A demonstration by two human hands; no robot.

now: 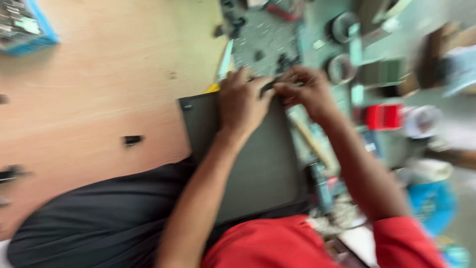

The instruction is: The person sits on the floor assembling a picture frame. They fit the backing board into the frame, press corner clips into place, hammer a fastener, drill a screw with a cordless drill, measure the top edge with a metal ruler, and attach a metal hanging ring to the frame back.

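Both hands on the dark panel [258,164]: left hand [243,101] flat, right hand [305,89] pinching some small black part [267,87], pretty blurry.

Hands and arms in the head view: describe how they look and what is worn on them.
Both hands are bare, with no gloves, rings or watch that the blurred picture shows. The left hand and right hand lead to forearms bare up to short red sleeves. No markings can be made out.

Both hands meet over a dark flat panel [258,164]: left hand [243,101] pressing, right hand [305,92] pinching a small black part [267,87].
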